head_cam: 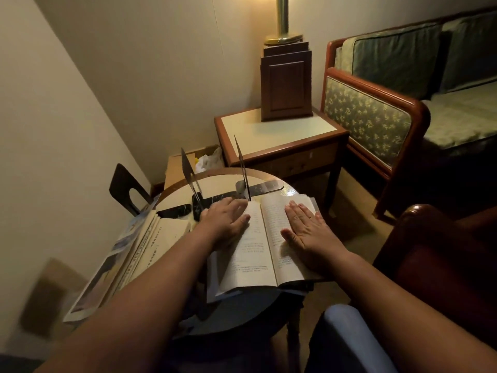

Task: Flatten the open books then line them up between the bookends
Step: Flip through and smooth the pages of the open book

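An open book [255,251] with printed pages lies on the small round table [269,305], on top of another book. My left hand [227,219] presses flat on its left page. My right hand [306,227] presses flat on the right page, fingers straight. Behind the book stand two thin metal bookends, one [191,173] at the left and one [242,168] at the right, a gap between them. A third dark bookend [126,188] stands at the table's far left edge. More open books [145,249] are stacked to the left.
A square side table [279,135] with a wooden lamp base [286,84] stands behind the round table. A padded sofa [403,103] fills the right. A dark red armchair arm [443,265] is close on my right. A cardboard box [177,168] sits on the floor.
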`<state>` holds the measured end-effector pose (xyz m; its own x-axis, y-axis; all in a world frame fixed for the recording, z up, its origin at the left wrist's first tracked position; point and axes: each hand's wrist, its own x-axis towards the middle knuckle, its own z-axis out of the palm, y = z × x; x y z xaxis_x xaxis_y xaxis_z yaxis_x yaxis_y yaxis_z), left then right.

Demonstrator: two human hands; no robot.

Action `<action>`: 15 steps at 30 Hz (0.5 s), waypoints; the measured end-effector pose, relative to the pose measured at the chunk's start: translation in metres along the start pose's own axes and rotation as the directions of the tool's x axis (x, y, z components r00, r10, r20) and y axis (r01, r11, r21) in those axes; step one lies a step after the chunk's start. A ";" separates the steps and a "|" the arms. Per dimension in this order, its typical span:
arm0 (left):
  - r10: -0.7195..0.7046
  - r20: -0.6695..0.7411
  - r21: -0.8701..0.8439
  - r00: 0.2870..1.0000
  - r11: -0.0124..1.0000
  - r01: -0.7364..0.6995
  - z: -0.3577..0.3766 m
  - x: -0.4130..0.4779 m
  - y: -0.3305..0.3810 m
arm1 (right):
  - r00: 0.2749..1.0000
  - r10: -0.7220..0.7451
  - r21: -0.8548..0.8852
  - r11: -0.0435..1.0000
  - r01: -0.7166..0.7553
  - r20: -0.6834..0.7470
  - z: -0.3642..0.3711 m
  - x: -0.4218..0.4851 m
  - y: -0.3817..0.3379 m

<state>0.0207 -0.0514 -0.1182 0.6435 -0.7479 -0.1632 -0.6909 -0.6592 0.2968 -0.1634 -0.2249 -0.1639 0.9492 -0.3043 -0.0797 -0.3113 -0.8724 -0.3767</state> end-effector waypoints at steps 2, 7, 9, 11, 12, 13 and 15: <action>-0.014 0.052 -0.033 0.999 0.999 0.015 -0.009 0.001 0.001 | 1.000 -0.005 0.018 1.000 0.005 -0.014 0.001 0.000 0.001; 0.036 0.149 -0.034 0.988 0.999 -0.031 -0.035 0.006 0.003 | 1.000 -0.021 0.031 0.999 0.022 -0.022 0.005 -0.001 0.004; 0.064 0.154 -0.046 0.986 0.997 -0.058 -0.045 0.006 0.002 | 0.999 -0.031 0.036 0.999 0.032 -0.017 0.007 0.001 0.008; 0.088 0.154 -0.128 0.984 0.989 -0.068 -0.054 0.003 0.001 | 0.999 -0.040 0.029 0.999 0.040 -0.004 0.006 0.002 0.009; 0.086 0.165 -0.180 0.983 0.982 -0.056 -0.059 0.001 0.000 | 0.999 -0.047 0.014 0.999 0.047 0.010 0.005 0.003 0.009; 0.081 0.183 -0.219 0.980 0.975 -0.039 -0.064 -0.001 0.000 | 0.998 -0.055 -0.003 0.998 0.055 0.028 0.002 0.003 0.007; 0.070 0.216 -0.260 0.974 0.966 -0.012 -0.074 -0.004 0.000 | 0.996 -0.052 -0.041 0.998 0.055 0.079 -0.007 0.002 0.000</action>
<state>0.0424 -0.0429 -0.0478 0.5071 -0.7912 -0.3417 -0.5890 -0.6076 0.5328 -0.1614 -0.2284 -0.1575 0.9648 -0.2273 -0.1325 -0.2598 -0.9028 -0.3427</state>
